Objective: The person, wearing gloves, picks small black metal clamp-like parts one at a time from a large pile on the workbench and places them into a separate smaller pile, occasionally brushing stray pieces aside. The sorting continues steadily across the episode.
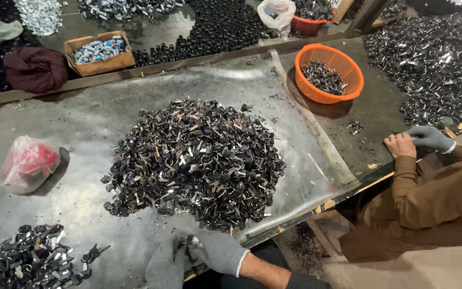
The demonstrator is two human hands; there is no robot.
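Note:
Both my hands wear grey gloves and meet at the table's near edge. My left hand [164, 266] and my right hand [217, 251] pinch a small black and metal part [187, 242] between them. Just beyond them lies a large heap of black key-like parts [199, 160] with silver blades, spread on a clear plastic sheet [274, 96]. A smaller pile of the same parts [22, 262] sits at the lower left, with one loose piece [94, 251] beside it.
A clear bag of red items [28, 163] lies at the left. An orange basket [328, 72] of dark parts stands at the back right. A co-worker in brown [434, 198] sits at the right with hands on the table edge. A cardboard box [100, 51] is behind.

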